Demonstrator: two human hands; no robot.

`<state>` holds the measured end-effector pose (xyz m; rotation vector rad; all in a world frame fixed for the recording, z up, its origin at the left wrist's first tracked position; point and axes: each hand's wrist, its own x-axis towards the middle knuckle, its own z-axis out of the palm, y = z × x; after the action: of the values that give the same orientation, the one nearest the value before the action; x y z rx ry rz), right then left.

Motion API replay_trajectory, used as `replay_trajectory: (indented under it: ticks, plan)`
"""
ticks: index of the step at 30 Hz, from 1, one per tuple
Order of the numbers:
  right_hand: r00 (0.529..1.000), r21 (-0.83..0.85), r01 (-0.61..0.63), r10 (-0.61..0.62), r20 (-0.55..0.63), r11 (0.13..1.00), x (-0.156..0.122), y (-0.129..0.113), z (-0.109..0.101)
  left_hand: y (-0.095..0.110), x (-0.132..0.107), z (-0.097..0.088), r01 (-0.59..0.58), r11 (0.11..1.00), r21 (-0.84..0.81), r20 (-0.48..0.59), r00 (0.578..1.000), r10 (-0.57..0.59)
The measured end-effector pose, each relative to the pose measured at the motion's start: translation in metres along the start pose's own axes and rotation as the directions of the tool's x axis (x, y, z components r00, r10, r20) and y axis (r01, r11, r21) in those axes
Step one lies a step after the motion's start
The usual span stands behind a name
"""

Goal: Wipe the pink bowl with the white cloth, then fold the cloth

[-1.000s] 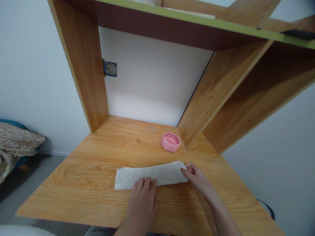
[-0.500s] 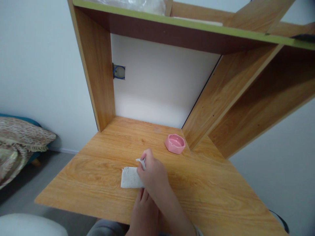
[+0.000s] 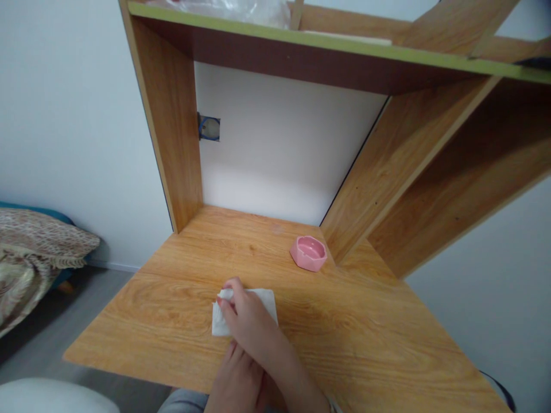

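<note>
A folded white tissue (image 3: 263,298) lies on the wooden desktop in front of me. Coming across from the right, my right hand (image 3: 249,318) covers its middle, and the thumb and fingers are closed at the tissue's left edge. My left hand (image 3: 239,373) is below, partly under my right wrist. Its fingers are close together at the near edge of the tissue, with the fingertips and thumb mostly hidden. Beyond the hands, to the right, stands a pink six-sided bowl like an ashtray (image 3: 310,254).
The wooden desktop (image 3: 365,332) runs back to a white panel with a cut-out socket box (image 3: 210,128). Wooden side boards and a shelf (image 3: 284,60) enclose it. A clear plastic bag (image 3: 241,12) lies up on the shelf. At the left a patterned cover (image 3: 38,241) drapes over blue furniture.
My right hand has moved left and down, from a raised flap of tissue to its left edge. More of the tissue shows on the right. My left hand has shifted slightly left and down.
</note>
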<state>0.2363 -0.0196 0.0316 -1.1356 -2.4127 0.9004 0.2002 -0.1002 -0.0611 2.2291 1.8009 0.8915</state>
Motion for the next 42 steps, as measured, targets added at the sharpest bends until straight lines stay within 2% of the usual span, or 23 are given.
replay_trajectory:
  ticks: [2, 4, 6, 8, 12, 15, 18, 22, 25, 27, 29, 31, 34, 38, 42]
  plan:
    - [0.991, 0.059, 0.006, 0.002, -0.133, 0.998, -0.004, 0.014, -0.017, 0.001, 0.0, -0.02, -0.053, 0.998, 0.024, 0.019, 0.998, 0.052]
    - [0.965, 0.036, -0.027, 0.035, -0.258, 0.999, -0.007, 0.033, -0.032, -0.001, 0.004, -0.039, -0.01, 0.999, 0.054, -0.03, 0.999, 0.011]
    - [0.953, 0.0, -0.092, 0.088, -0.29, 0.996, -0.01, 0.051, -0.041, -0.008, 0.009, -0.055, 0.049, 0.993, 0.109, -0.094, 0.995, -0.039]
    - [0.955, -0.019, -0.154, 0.143, -0.261, 0.988, -0.014, 0.064, -0.043, -0.02, 0.014, -0.064, 0.093, 0.981, 0.173, -0.114, 0.991, -0.074]
    - [0.968, -0.045, -0.201, 0.191, -0.163, 0.979, -0.022, 0.073, -0.032, -0.041, 0.018, -0.068, 0.081, 0.973, 0.214, -0.044, 0.996, -0.073]
    - [0.97, -0.059, -0.198, 0.187, -0.157, 0.978, -0.026, 0.07, -0.023, -0.047, 0.015, -0.067, 0.045, 0.98, 0.194, -0.078, 0.996, -0.03]
    - [0.969, -0.06, -0.186, 0.173, -0.176, 0.981, -0.027, 0.068, -0.019, -0.044, 0.009, -0.068, 0.061, 0.977, 0.206, -0.105, 0.994, -0.04]
    - [0.968, -0.091, -0.202, 0.185, -0.167, 0.975, -0.027, 0.071, -0.013, -0.035, 0.006, -0.072, 0.185, 0.958, 0.221, 0.028, 0.98, -0.195]
    - [0.942, -0.12, -0.293, 0.264, -0.208, 0.949, -0.027, 0.079, -0.006, -0.03, 0.008, -0.075, 0.243, 0.942, 0.23, 0.097, 0.958, -0.27]
    - [0.927, -0.09, -0.339, 0.316, -0.204, 0.936, -0.026, 0.084, -0.004, -0.028, 0.011, -0.076, 0.236, 0.944, 0.23, 0.1, 0.959, -0.264]
    - [0.927, -0.029, -0.345, 0.336, -0.165, 0.938, -0.024, 0.091, -0.006, -0.029, 0.012, -0.077, 0.2, 0.956, 0.213, 0.057, 0.975, -0.216]
    - [0.925, -0.001, -0.35, 0.345, -0.161, 0.937, -0.023, 0.097, -0.013, -0.03, 0.011, -0.076, 0.148, 0.971, 0.189, -0.032, 0.989, -0.145]
    - [0.893, -0.11, -0.41, 0.373, -0.25, 0.906, -0.025, 0.113, -0.034, -0.032, 0.008, -0.073, 0.094, 0.982, 0.161, -0.134, 0.988, -0.073]
    - [0.841, -0.337, -0.514, 0.386, -0.38, 0.789, -0.029, 0.145, -0.078, -0.033, 0.003, -0.068, 0.102, 0.985, 0.137, -0.122, 0.989, -0.085]
    - [0.785, -0.418, -0.604, 0.414, -0.461, 0.679, -0.028, 0.176, -0.11, -0.034, 0.0, -0.064, 0.105, 0.99, 0.096, -0.098, 0.991, -0.095]
